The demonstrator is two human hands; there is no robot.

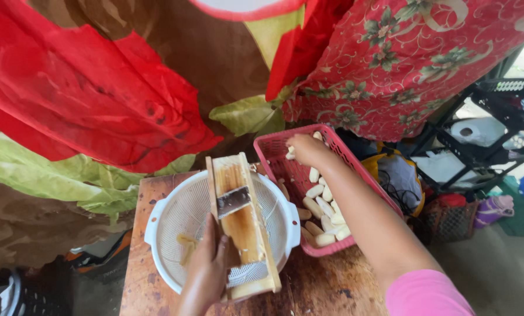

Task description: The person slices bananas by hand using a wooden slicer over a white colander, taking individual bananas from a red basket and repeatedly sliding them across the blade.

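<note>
My left hand (206,263) grips the lower left edge of a wooden slicer board (241,222) with a metal blade, which lies across a white colander (157,216). A few thin pale slices (186,243) lie inside the colander. My right hand (306,149) reaches into a pink plastic basket (272,153) and closes around a pale peeled piece at its far end. Several pale peeled pieces (323,219) fill the near part of the basket. The fingers of the right hand are partly hidden.
The colander and basket rest on a worn wooden table (320,287). Red, brown and green patterned cloth (98,93) hangs behind the table. A black plastic crate and rack (496,117) stand to the right, with bags on the floor below.
</note>
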